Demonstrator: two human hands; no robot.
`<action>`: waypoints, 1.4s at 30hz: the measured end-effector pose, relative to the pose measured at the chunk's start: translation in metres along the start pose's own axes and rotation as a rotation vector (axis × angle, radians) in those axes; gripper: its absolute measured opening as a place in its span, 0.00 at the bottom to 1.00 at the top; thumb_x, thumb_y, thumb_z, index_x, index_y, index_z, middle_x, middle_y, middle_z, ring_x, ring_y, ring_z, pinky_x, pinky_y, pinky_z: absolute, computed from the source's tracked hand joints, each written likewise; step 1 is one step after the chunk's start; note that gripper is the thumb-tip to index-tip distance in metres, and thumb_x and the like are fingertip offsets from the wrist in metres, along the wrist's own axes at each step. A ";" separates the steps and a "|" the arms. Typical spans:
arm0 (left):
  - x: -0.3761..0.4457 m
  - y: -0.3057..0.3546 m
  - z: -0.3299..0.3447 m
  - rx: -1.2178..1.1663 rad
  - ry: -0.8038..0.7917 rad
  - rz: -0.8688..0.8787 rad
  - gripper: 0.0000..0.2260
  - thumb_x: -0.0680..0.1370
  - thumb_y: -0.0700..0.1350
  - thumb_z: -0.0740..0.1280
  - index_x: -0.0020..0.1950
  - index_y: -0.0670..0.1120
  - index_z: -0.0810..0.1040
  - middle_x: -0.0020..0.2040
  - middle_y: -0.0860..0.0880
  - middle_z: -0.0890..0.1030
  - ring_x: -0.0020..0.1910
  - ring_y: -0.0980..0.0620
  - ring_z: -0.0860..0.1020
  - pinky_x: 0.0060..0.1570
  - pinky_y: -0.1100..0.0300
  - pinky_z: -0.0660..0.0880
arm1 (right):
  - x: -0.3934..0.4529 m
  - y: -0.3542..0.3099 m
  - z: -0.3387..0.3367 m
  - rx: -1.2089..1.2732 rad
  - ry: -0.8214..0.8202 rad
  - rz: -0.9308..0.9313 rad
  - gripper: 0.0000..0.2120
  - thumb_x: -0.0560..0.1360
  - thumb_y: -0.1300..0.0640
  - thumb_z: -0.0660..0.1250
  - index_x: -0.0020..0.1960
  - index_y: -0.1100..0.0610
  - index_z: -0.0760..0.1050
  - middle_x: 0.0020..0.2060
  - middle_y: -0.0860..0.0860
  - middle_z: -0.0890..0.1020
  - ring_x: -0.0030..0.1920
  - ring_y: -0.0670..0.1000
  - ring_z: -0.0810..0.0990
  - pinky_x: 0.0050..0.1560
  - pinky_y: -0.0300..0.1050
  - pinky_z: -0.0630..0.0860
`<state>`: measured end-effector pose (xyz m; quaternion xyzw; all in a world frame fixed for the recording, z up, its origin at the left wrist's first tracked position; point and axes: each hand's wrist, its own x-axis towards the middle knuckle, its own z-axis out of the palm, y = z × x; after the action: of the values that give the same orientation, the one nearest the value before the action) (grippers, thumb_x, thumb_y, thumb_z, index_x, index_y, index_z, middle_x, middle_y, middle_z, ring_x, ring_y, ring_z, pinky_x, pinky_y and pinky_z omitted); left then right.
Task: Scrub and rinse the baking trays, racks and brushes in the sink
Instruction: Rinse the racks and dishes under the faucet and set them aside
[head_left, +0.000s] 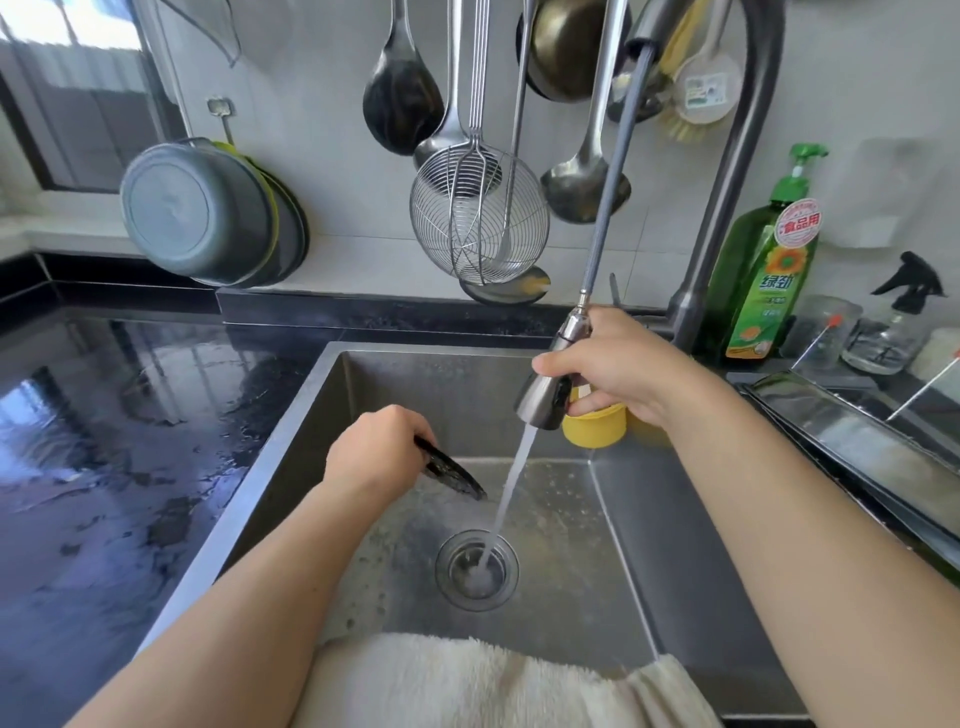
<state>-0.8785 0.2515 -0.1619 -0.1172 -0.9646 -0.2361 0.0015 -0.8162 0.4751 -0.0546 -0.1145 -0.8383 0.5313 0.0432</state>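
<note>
The right hand (618, 364) grips the spray head (545, 400), a yellow cup (597, 423) just behind; the left hand (374, 452) clasps a dark brush (454, 475) at nine o'clock of the stream (511, 488).

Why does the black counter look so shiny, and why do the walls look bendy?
In the head view, window light bounces off the wet counter, making bright glare; the wide lens curves the edges, so the faucet and wall lines bow; the running water is a bit blurred.
</note>
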 end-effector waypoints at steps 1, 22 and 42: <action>0.001 -0.002 0.001 -0.006 -0.012 -0.001 0.14 0.77 0.39 0.69 0.43 0.58 0.85 0.40 0.55 0.83 0.43 0.49 0.82 0.43 0.53 0.81 | 0.000 0.000 0.000 -0.008 0.005 -0.002 0.12 0.74 0.62 0.76 0.53 0.55 0.76 0.52 0.53 0.82 0.53 0.52 0.82 0.47 0.58 0.85; -0.005 -0.002 0.003 -0.953 -0.400 -0.310 0.09 0.83 0.31 0.63 0.51 0.44 0.77 0.49 0.43 0.82 0.48 0.45 0.80 0.42 0.49 0.81 | 0.025 -0.005 0.032 0.058 0.132 -0.050 0.16 0.73 0.60 0.77 0.57 0.55 0.75 0.53 0.53 0.81 0.50 0.53 0.82 0.44 0.56 0.86; 0.002 -0.001 0.006 -1.178 -0.284 -0.353 0.13 0.83 0.29 0.59 0.56 0.42 0.80 0.50 0.43 0.84 0.47 0.46 0.82 0.42 0.48 0.80 | 0.013 0.008 0.004 -0.090 0.127 -0.016 0.13 0.73 0.58 0.77 0.52 0.53 0.75 0.50 0.52 0.81 0.51 0.54 0.83 0.46 0.57 0.85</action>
<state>-0.8802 0.2538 -0.1676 0.0325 -0.6683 -0.7065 -0.2306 -0.8286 0.4778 -0.0642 -0.1430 -0.8579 0.4843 0.0953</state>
